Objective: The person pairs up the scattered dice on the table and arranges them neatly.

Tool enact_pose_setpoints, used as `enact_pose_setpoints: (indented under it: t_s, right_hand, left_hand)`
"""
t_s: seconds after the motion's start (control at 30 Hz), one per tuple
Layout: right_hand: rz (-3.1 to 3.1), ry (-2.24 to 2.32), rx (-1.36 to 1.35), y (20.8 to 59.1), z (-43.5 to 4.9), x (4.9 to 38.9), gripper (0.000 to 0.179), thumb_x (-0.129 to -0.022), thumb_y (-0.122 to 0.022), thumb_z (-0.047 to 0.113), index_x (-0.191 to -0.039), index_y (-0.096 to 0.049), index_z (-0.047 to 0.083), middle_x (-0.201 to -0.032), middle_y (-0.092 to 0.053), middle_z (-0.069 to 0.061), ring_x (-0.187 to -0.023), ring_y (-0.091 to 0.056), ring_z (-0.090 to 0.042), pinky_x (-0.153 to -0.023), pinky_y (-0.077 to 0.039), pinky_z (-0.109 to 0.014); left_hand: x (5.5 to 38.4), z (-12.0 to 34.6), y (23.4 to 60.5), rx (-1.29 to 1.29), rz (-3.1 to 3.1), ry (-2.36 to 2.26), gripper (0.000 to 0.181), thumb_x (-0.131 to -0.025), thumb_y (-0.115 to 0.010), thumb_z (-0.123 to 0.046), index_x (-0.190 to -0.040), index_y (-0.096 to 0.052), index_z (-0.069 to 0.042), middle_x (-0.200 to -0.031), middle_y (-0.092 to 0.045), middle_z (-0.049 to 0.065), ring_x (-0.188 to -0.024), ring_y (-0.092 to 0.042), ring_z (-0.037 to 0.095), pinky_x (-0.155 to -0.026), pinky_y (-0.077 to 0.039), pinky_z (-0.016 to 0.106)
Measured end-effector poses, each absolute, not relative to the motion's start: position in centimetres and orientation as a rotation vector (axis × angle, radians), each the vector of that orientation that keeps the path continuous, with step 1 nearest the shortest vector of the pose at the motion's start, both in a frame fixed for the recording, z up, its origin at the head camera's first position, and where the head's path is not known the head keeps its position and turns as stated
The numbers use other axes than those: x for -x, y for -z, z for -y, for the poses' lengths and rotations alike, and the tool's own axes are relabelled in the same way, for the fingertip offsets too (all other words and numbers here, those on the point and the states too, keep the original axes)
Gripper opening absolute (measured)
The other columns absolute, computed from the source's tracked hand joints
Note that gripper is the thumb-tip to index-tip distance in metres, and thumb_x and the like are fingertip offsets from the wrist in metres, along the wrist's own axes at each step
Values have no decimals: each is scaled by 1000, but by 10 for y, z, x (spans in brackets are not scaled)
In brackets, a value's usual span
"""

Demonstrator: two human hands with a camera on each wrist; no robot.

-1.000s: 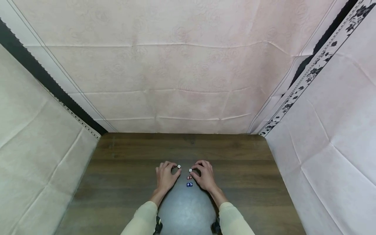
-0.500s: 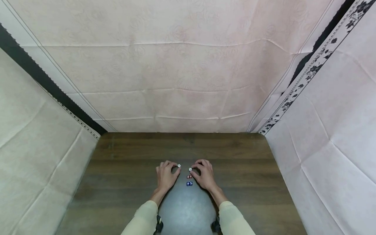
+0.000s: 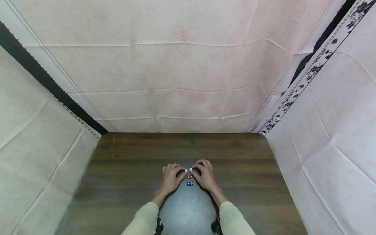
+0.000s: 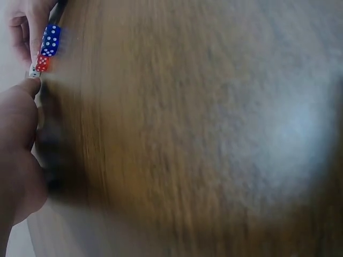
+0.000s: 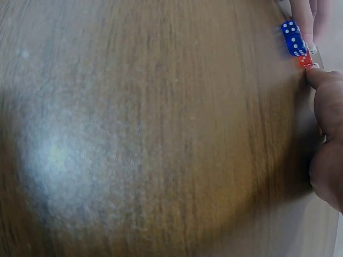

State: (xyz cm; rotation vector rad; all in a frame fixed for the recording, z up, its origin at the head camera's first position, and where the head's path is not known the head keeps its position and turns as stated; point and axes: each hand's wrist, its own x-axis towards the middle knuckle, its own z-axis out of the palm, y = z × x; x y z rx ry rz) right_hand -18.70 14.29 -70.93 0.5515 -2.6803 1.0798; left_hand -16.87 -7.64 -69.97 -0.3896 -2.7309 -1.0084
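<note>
In the head view, my left hand (image 3: pixel 171 179) pinches a small white die (image 3: pixel 186 170) between thumb and index finger. Just right of it, a second white die (image 3: pixel 190 169) is held at the thumb and index fingertips of my right hand (image 3: pixel 205 176). A narrow gap separates the two white dice. Nearer to me lies a pair of red dice (image 3: pixel 189 177), and below that a side-by-side pair of blue dice (image 3: pixel 190 183). Both wrist views show the blue dice (image 4: pixel 51 40) and red dice (image 5: pixel 305 60) lined up close to the fingertips, which partly hide the white dice.
All the dice lie on a brown wood-grain table (image 3: pixel 132 150). A pale cloth (image 3: pixel 182 81) hangs behind its far edge, and further cloths (image 3: pixel 323 147) stand along the left and right sides. Light glares off the tabletop between the forearms.
My left hand has moved right and slightly nearer with its white die, bringing it close to the other white die. The right hand, red dice and blue dice have stayed put.
</note>
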Motion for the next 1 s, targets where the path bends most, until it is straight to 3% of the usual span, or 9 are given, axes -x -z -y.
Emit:
enact_pose_setpoints:
  t_s: [1.0]
  right_hand:
    - [2708,-1148,-547,710,-145,188,17,-101,-88,20,-116,-85,13,-130,-72,-12,-129,-61,-39,-121,-41,-67]
  left_hand:
    - [175,64,700,318,2760,1028,16,-100,-89,-27,-112,-88,-18,-106,-79,3,-98,-66,25,-96,-40,53]
